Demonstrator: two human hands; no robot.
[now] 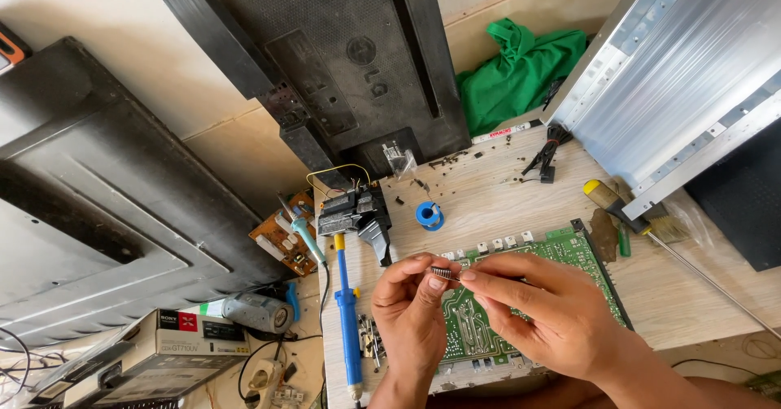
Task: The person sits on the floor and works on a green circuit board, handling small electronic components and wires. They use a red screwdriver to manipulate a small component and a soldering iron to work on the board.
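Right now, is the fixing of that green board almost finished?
Probably not. Done: the green circuit board lies bare on the wooden bench, out of any casing. In hand: the left hand and right hand pinch a small black chip with metal legs above the board. Left: the chip isn't seated on the board, and the blue desoldering pump and solder spool lie untouched.

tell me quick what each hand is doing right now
Left hand: closed, pinching a small dark component at its fingertips.
Right hand: closed, fingers pinched at the same component, above the green circuit board.
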